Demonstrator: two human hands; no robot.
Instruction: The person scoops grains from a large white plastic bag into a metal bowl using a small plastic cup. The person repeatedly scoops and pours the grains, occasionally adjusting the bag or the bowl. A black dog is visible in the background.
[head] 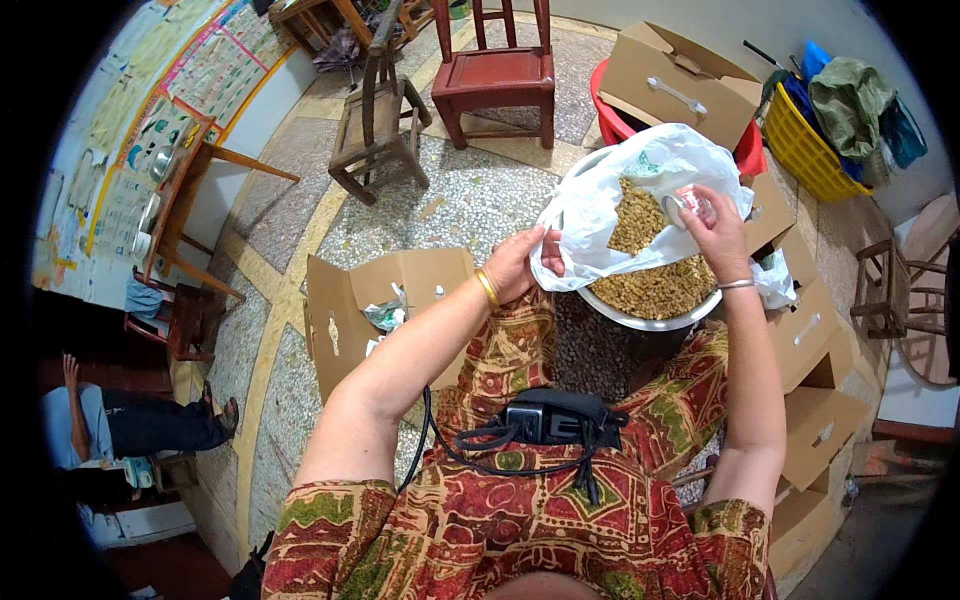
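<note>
A white plastic bag (581, 259) lies opened over a metal basin (643, 324) of small golden-brown pieces (652, 291). More of the same pieces (636, 217) show inside the bag. With its fingers at the bag's left rim, my left hand (523, 261) holds the plastic. My right hand (716, 229) grips a small clear cup or jar (686, 206) with red marking, its round rim tilted left over the pieces in the bag. Whether the cup holds anything cannot be seen.
An opened cardboard box (337, 300) stands on the floor at left. Cardboard boxes (806, 330) line my right side. A red tub (600, 97) with a box, a yellow basket (810, 150), a red chair (495, 71) and a wooden chair (375, 139) stand beyond. Another person (150, 420) is at far left.
</note>
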